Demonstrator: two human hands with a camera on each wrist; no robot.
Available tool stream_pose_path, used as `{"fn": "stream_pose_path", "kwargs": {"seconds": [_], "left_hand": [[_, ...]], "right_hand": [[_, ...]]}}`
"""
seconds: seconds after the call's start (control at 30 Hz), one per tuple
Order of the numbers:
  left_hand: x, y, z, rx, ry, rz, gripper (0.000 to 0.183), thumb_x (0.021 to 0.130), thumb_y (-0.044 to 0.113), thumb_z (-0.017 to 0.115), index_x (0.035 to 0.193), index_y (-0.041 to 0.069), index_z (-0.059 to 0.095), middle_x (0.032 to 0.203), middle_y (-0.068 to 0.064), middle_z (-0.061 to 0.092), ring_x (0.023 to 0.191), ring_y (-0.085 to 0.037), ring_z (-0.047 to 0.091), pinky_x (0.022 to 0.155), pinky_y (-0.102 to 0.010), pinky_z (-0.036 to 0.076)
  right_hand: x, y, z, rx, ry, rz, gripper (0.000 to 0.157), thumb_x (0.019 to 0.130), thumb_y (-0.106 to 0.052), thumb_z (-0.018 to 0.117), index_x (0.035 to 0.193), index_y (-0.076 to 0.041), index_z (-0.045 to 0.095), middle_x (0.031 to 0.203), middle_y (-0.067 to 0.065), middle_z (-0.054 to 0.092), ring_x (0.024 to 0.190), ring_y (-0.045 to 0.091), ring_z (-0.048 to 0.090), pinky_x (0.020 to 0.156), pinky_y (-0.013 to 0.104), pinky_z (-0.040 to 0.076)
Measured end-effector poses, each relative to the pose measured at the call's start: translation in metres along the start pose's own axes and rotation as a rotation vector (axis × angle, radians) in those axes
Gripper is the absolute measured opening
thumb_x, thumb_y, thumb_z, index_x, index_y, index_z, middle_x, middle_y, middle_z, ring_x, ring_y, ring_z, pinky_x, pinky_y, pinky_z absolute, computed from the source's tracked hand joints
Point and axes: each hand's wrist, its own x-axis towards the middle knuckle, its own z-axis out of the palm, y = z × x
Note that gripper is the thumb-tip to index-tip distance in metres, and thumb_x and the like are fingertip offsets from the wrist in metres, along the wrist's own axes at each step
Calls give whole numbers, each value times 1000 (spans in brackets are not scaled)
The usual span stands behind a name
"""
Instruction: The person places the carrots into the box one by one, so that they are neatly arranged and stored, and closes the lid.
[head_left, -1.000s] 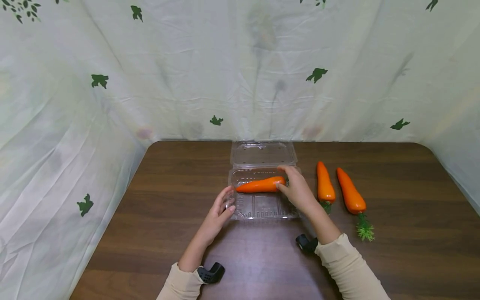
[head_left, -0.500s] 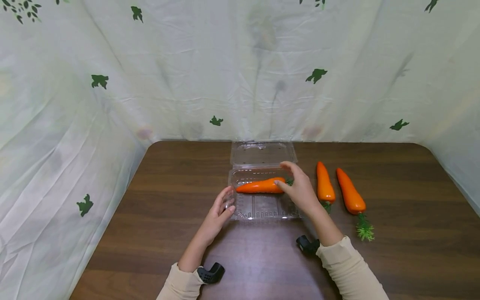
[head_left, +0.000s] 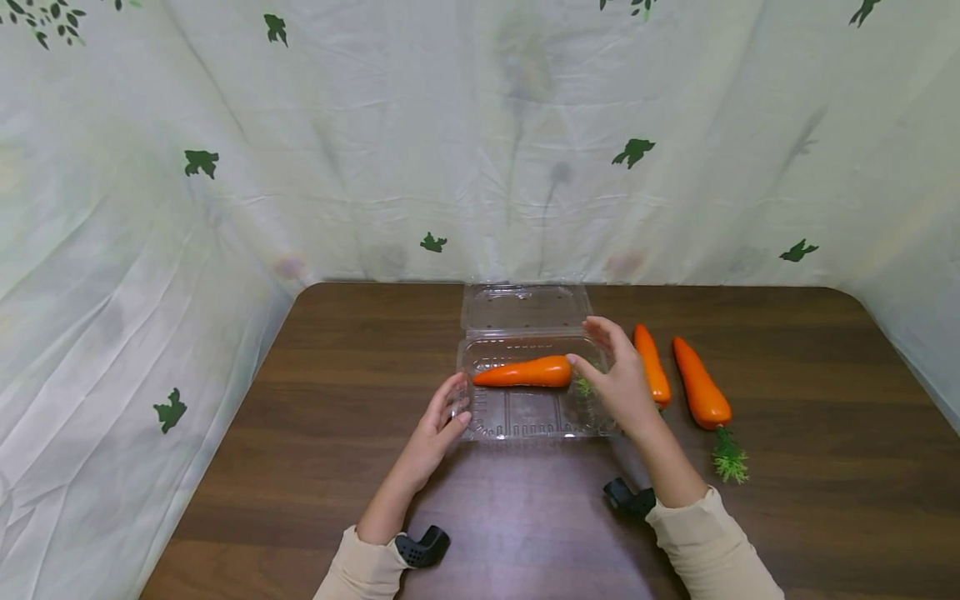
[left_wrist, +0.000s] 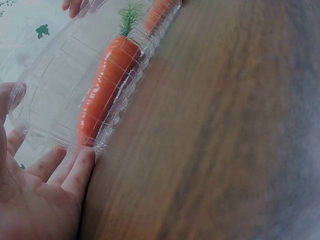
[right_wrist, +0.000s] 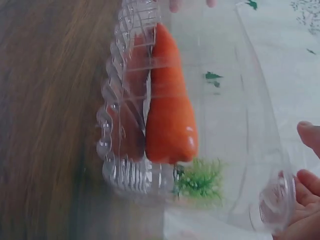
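Between the left hand point(head_left: 437, 425), its relaxed fingers touching a clear, ribbed plastic tray point(head_left: 532, 412), and the right hand point(head_left: 622, 383), spread and gripping nothing, one glossy, tapering carrot point(head_left: 525, 372) lies inside. Right of that hand, a second carrot point(head_left: 654, 367) and a leafy-topped third carrot point(head_left: 702, 385) remain outside; beyond both hands, the lid point(head_left: 525, 310) lies open.

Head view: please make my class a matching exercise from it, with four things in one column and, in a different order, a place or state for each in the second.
Things
1. Clear rectangular plastic lid
2. Clear ridged plastic base
3. White printed cloth
4. Brown wood-grain table

Places and states
A. Bears two tapered orange carrots outside the base
B. Hangs behind the table
C. Lies open beyond the base
D. Holds one tapered orange carrot

Pairs: 1-C, 2-D, 3-B, 4-A
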Motion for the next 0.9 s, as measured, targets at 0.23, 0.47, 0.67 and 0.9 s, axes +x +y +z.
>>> {"fn": "stream_pose_path", "kwargs": {"seconds": [0.23, 0.47, 0.67, 0.9], "left_hand": [[0, 1, 0, 2, 0, -2, 57, 92, 3, 48, 141, 6, 20, 141, -23, 23, 125, -39, 30, 98, -49, 29], [0, 2, 1, 9, -2, -9, 57, 92, 4, 48, 141, 6, 20, 142, -23, 23, 125, -39, 30, 98, -49, 29], [0, 2, 1, 7, -1, -7, 57, 92, 3, 48, 141, 5, 20, 141, -23, 23, 125, -40, 29, 97, -49, 29], [0, 2, 0, 4, -5, -12, 57, 92, 4, 48, 141, 6, 19, 142, -23, 23, 125, -38, 29, 98, -49, 29]], "right_hand": [[-8, 1, -13, 37, 74, -23, 56, 78, -6, 69, 126, -1, 42, 120, 16, 50, 112, 29, 47, 96, 39, 35], [-18, 4, -27, -55, 160, -25, 58, 77, -8, 70, 128, -2, 41, 122, 9, 51, 114, 21, 46, 95, 26, 35], [-24, 11, -36, -36, 200, 8, 58, 77, -9, 70, 128, -1, 41, 124, 9, 49, 117, 20, 44, 97, 23, 33], [-32, 18, -46, 7, 238, 22, 60, 76, 1, 69, 128, 1, 40, 125, 13, 47, 117, 24, 43, 98, 29, 32]]}}
